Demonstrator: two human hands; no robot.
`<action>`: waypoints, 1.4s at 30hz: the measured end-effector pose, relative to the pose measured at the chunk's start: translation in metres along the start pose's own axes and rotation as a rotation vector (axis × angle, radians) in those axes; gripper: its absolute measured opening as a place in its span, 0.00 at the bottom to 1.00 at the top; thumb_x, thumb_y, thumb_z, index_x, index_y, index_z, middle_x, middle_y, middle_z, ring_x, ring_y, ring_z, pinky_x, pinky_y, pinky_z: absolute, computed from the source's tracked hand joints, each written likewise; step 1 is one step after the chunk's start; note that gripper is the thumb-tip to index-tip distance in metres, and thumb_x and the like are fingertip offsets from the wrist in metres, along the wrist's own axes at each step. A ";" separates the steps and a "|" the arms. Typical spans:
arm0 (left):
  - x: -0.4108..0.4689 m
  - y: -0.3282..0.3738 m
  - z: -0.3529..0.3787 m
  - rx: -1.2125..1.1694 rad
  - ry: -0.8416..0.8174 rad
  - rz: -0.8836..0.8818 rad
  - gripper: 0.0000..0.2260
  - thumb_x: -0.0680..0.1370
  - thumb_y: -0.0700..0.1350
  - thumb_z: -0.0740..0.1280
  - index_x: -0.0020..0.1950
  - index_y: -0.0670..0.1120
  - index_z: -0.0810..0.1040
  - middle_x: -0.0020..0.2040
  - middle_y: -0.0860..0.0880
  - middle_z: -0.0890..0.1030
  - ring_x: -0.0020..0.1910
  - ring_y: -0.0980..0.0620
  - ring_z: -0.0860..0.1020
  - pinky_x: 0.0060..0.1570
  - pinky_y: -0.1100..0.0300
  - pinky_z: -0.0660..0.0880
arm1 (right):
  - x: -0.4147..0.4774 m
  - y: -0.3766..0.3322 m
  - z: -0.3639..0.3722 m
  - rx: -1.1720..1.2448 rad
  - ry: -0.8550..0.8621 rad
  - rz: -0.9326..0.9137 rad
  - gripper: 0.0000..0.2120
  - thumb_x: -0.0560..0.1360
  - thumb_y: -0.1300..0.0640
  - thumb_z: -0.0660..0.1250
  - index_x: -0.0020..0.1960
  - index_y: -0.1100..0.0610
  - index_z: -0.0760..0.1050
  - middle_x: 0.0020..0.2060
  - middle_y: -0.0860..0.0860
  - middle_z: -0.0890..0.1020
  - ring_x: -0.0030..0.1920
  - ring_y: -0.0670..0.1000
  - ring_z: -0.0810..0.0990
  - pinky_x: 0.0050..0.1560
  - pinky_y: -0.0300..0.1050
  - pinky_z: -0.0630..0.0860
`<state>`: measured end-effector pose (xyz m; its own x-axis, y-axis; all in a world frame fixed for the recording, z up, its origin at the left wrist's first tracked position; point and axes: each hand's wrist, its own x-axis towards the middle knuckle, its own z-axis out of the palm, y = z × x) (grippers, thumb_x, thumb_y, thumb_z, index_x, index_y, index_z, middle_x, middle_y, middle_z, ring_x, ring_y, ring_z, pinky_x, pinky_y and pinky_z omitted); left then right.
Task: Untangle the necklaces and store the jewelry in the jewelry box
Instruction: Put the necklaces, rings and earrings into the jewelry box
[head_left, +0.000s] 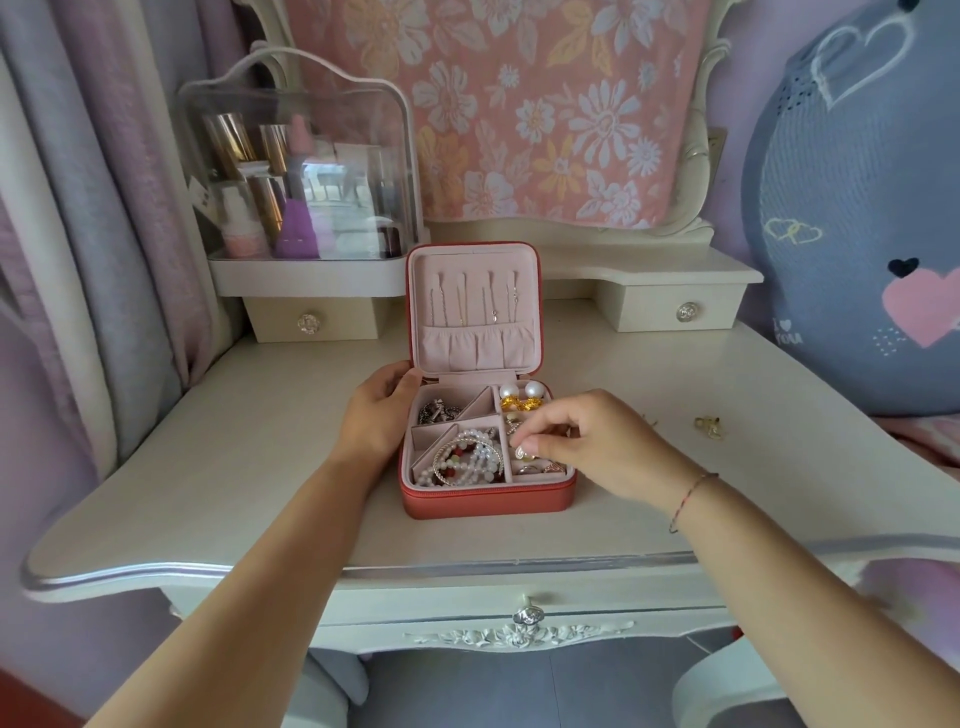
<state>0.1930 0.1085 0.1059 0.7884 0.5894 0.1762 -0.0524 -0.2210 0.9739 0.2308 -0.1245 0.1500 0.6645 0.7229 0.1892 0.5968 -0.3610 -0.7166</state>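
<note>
A red square jewelry box with pale pink lining (488, 501) sits open in the middle of the cream-white desk (208, 493). Its lid stands upright, with thin chain necklaces (467, 304) hanging inside it. The left hand (382, 415) holds the box's left wall, thumb curled at the back corner. The right hand (587, 441) hovers over the right-side compartments, thumb and fingertips pinching a small silvery piece of jewelry (521, 453). Beaded bracelets (462, 460) fill the front-left compartment, and pearl-and-gold earrings (522, 396) lie at the back right. A small gold trinket (709, 427) lies on the desk, well apart to the right.
</note>
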 end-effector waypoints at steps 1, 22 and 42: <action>0.000 0.000 0.000 0.000 0.001 0.000 0.09 0.80 0.45 0.63 0.46 0.54 0.82 0.47 0.51 0.85 0.51 0.49 0.82 0.59 0.47 0.77 | 0.001 0.000 -0.001 -0.009 -0.007 0.002 0.06 0.75 0.59 0.70 0.45 0.49 0.84 0.44 0.44 0.85 0.44 0.40 0.81 0.49 0.33 0.75; 0.000 0.000 -0.001 0.007 -0.003 -0.001 0.08 0.80 0.46 0.64 0.48 0.55 0.83 0.48 0.52 0.85 0.52 0.50 0.82 0.60 0.46 0.76 | 0.000 0.002 0.005 -0.066 0.111 -0.015 0.05 0.74 0.58 0.71 0.43 0.49 0.83 0.37 0.38 0.82 0.40 0.37 0.78 0.41 0.28 0.70; 0.000 -0.001 -0.002 0.026 -0.005 0.005 0.08 0.79 0.48 0.64 0.46 0.58 0.82 0.49 0.51 0.85 0.54 0.49 0.82 0.61 0.45 0.75 | -0.020 0.012 0.007 -0.150 0.109 -0.189 0.11 0.76 0.61 0.67 0.57 0.53 0.82 0.50 0.45 0.80 0.52 0.43 0.78 0.55 0.32 0.71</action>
<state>0.1923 0.1102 0.1056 0.7913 0.5843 0.1801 -0.0404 -0.2440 0.9689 0.2215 -0.1389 0.1329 0.5750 0.7208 0.3871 0.7692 -0.3149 -0.5560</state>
